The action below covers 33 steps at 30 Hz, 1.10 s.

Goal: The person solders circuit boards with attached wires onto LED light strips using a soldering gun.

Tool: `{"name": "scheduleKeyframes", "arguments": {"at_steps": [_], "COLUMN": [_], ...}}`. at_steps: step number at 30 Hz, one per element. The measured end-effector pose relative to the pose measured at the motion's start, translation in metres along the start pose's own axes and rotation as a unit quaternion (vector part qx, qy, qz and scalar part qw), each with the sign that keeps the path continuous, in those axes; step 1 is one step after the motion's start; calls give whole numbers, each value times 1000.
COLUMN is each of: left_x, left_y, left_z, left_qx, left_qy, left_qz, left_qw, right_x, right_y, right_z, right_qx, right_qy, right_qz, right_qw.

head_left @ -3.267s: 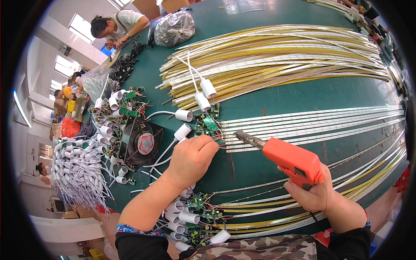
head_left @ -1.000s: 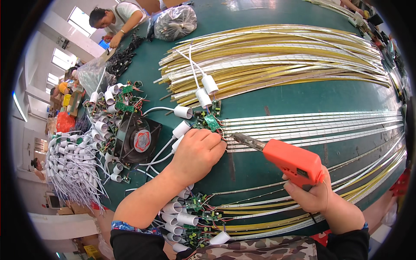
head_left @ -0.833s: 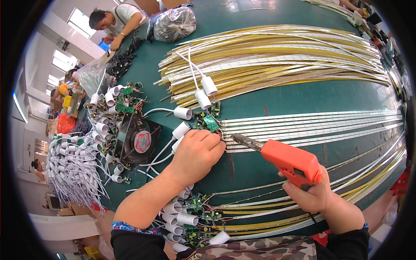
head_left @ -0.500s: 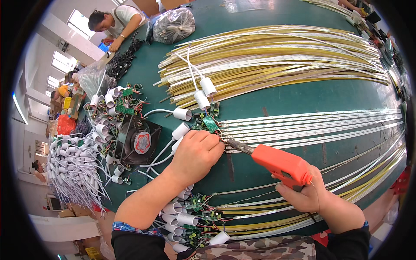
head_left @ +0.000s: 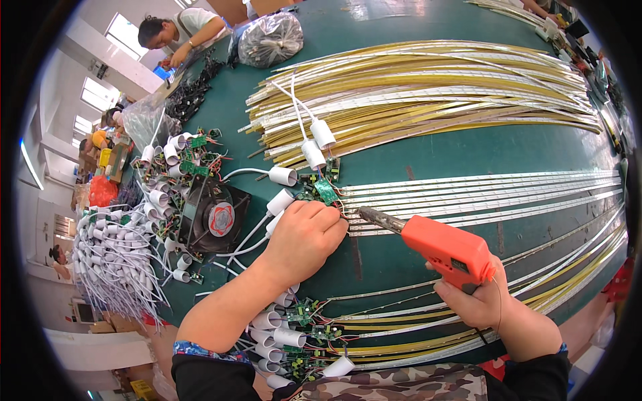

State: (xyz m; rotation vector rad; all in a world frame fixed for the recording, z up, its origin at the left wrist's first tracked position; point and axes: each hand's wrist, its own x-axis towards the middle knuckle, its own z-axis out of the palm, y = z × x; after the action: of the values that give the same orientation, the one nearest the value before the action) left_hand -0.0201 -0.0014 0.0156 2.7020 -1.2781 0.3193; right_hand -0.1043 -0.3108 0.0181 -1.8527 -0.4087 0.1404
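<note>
My right hand (head_left: 485, 304) grips a red soldering gun (head_left: 445, 250) by its handle, its metal tip pointing left over the ends of a row of white LED strips (head_left: 481, 194). Closed fingers of my left hand (head_left: 304, 234) press together beside those ends; whatever they pinch is hidden beneath them. Thin wires run from the strip ends to a green circuit board (head_left: 326, 192) just beyond my left fingertips. White plastic caps (head_left: 282, 176) with white cables lie to the left of the board.
A black fan (head_left: 214, 217) stands left of my left hand, near heaped caps with boards (head_left: 170, 157). Yellow and white strips (head_left: 414, 100) are piled at the back. More wired caps (head_left: 289, 337) lie close to my body. A co-worker (head_left: 190, 30) sits far left.
The soldering gun has shifted right and its tip has drawn back slightly from the wires beside my left fingers. My left hand stays in place.
</note>
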Motion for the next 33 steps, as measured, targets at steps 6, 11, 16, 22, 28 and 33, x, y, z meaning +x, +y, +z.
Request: {"name": "scheduleKeyframes", "arguments": {"at_steps": [6, 11, 16, 22, 28, 33], "left_x": [0, 0, 1, 3, 0, 2], "left_y": [0, 0, 1, 1, 0, 3], "left_z": [0, 0, -2, 0, -1, 0], "left_qx": [0, 1, -1, 23, -5, -21], "left_qy": [2, -3, -8, 21, 1, 33], "left_qz": [2, 0, -2, 17, 5, -14], "left_qw": [1000, 1000, 1000, 999, 1000, 999], "right_x": [0, -2, -3, -1, -2, -3], "right_y": [4, 5, 8, 11, 4, 8], "right_z": [3, 1, 1, 4, 0, 1], "right_qx": [7, 11, 9, 5, 38, 29], "right_qy": [16, 19, 31, 51, 37, 47], "right_qz": [-6, -11, -34, -70, -27, -44], "right_qw": [1000, 1000, 999, 996, 998, 998]}}
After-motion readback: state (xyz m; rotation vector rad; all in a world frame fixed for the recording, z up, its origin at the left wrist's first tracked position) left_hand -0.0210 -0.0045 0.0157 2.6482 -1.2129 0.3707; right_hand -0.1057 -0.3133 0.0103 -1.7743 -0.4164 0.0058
